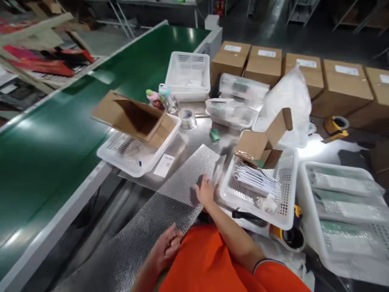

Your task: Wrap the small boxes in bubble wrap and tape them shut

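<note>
A long sheet of bubble wrap (188, 176) lies across the metal table and hangs over its near edge toward the lower left. My right hand (206, 190) rests on the sheet near its right side, fingers stretched out. Lower down, my left hand (168, 245) is beside the hanging part, close to my orange shirt. Its fingers are curled, and whatever may be inside them is hidden. A white basket (288, 194) with an open cardboard box (253, 146) and striped paper-like strips (258, 178) stands right of my right hand.
A green conveyor belt (67, 109) runs along the left. An open carton (133, 117) sits over a white basket (135, 172). Tape roll (187, 118), bottles (167, 97) and stacked baskets (188, 87) stand behind. At right are a basket of wrapped packs (349, 207), tape dispensers (336, 127) and cartons (346, 85).
</note>
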Motion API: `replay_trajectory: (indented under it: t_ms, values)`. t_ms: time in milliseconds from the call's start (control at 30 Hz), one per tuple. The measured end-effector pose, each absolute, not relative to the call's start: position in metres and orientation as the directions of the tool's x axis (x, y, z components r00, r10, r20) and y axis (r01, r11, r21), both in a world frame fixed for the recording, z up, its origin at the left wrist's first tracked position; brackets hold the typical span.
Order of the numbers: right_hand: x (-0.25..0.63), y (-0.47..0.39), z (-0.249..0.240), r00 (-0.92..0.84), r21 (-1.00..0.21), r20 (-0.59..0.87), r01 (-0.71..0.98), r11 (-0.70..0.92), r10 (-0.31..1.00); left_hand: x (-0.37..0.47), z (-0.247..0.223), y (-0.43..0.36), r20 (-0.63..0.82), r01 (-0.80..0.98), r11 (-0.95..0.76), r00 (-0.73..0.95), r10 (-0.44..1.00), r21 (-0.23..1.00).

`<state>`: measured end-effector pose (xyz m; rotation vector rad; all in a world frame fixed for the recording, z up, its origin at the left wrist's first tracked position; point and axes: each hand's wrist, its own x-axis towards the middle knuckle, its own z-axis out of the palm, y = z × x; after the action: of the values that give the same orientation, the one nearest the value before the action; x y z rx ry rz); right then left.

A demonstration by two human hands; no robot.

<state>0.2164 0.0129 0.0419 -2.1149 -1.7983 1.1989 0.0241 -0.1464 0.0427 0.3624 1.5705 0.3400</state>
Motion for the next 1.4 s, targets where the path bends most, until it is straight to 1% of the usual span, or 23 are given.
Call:
replay_trajectory:
  t_ms: [67,100,133,167,200,267,333,400,467,567,667,800,900,967,1000,1033,1067,1133,1167,1233,1300,1333,1400]
  values:
    - [0.218,0.013,0.052,-0.099,-0.567,-0.495,0.79,-0.235,0.863,0.037,0.054,-0.106,-0.769,0.303,0.751,-0.082,0.634,0.587]
    - [0.22,0.01,0.059,-0.134,-0.569,-0.498,0.796,-0.206,0.857,0.045,0.056,-0.083,-0.657,0.485,0.619,-0.114,0.745,0.617]
    - [0.223,0.006,0.068,-0.168,-0.572,-0.492,0.802,-0.171,0.854,0.053,0.056,-0.061,-0.507,0.659,0.443,-0.108,0.855,0.607]
    - [0.228,-0.001,0.079,-0.207,-0.581,-0.474,0.804,-0.128,0.856,0.062,0.054,-0.04,-0.389,0.793,0.285,-0.067,0.919,0.539]
    - [0.236,-0.008,0.09,-0.252,-0.602,-0.444,0.795,-0.078,0.86,0.07,0.051,-0.022,-0.359,0.883,0.161,0.01,0.933,0.442]
    - [0.263,-0.025,0.111,-0.319,-0.656,-0.355,0.755,0.009,0.879,0.085,0.046,0.004,-0.426,0.967,-0.006,0.118,0.897,0.256]
    - [0.303,-0.038,0.124,-0.278,-0.656,-0.298,0.755,0.016,0.913,0.097,0.044,0.017,-0.535,0.99,-0.09,0.135,0.834,0.11]
    - [0.348,-0.043,0.126,-0.103,-0.543,-0.308,0.835,-0.086,0.946,0.107,0.046,0.024,-0.569,0.99,-0.141,0.119,0.814,0.005]
    - [0.388,-0.041,0.116,0.059,-0.39,-0.317,0.902,-0.187,0.947,0.114,0.05,0.03,-0.539,0.979,-0.2,0.153,0.828,-0.03]
    - [0.423,-0.033,0.094,0.139,-0.204,-0.334,0.955,-0.215,0.932,0.119,0.05,0.039,-0.458,0.953,-0.302,0.278,0.845,0.02]
    - [0.43,-0.025,0.079,0.202,-0.056,-0.38,0.969,-0.24,0.903,0.119,0.044,0.048,-0.451,0.937,-0.331,0.346,0.823,0.114]
    - [0.428,-0.013,0.075,0.243,0.038,-0.356,0.968,-0.246,0.902,0.111,0.037,0.051,-0.455,0.938,-0.306,0.348,0.82,0.165]
    - [0.429,-0.011,0.08,0.224,0.066,-0.342,0.975,-0.214,0.913,0.103,0.034,0.049,-0.45,0.929,-0.308,0.368,0.813,0.203]
    - [0.433,-0.019,0.088,0.208,0.037,-0.303,0.978,-0.207,0.93,0.101,0.032,0.047,-0.459,0.929,-0.305,0.368,0.808,0.208]
    - [0.436,-0.026,0.093,0.192,-0.019,-0.27,0.979,-0.205,0.944,0.101,0.031,0.046,-0.463,0.931,-0.303,0.364,0.808,0.204]
    - [0.44,-0.035,0.1,0.172,-0.115,-0.226,0.973,-0.201,0.959,0.101,0.031,0.045,-0.464,0.933,-0.299,0.36,0.81,0.202]
    - [0.443,-0.045,0.106,0.15,-0.246,-0.172,0.95,-0.19,0.973,0.102,0.03,0.044,-0.462,0.934,-0.294,0.355,0.813,0.202]
    - [0.448,-0.064,0.12,0.164,-0.56,-0.062,0.811,-0.171,0.984,0.104,0.029,0.042,-0.459,0.938,-0.28,0.345,0.819,0.206]
    - [0.449,-0.072,0.126,0.232,-0.7,-0.038,0.688,-0.191,0.972,0.104,0.029,0.042,-0.463,0.94,-0.273,0.339,0.819,0.207]
    - [0.446,-0.083,0.136,0.435,-0.892,-0.094,0.362,-0.269,0.896,0.105,0.029,0.042,-0.482,0.944,-0.261,0.328,0.813,0.203]
    - [0.437,-0.085,0.142,0.577,-0.954,-0.266,-0.039,-0.298,0.772,0.106,0.029,0.041,-0.502,0.945,-0.264,0.326,0.801,0.192]
    - [0.431,-0.083,0.145,0.58,-0.931,-0.365,-0.239,-0.277,0.728,0.105,0.028,0.041,-0.507,0.945,-0.271,0.327,0.797,0.184]
    - [0.418,-0.076,0.149,0.475,-0.793,-0.527,-0.573,-0.207,0.705,0.105,0.027,0.041,-0.509,0.943,-0.289,0.331,0.794,0.162]
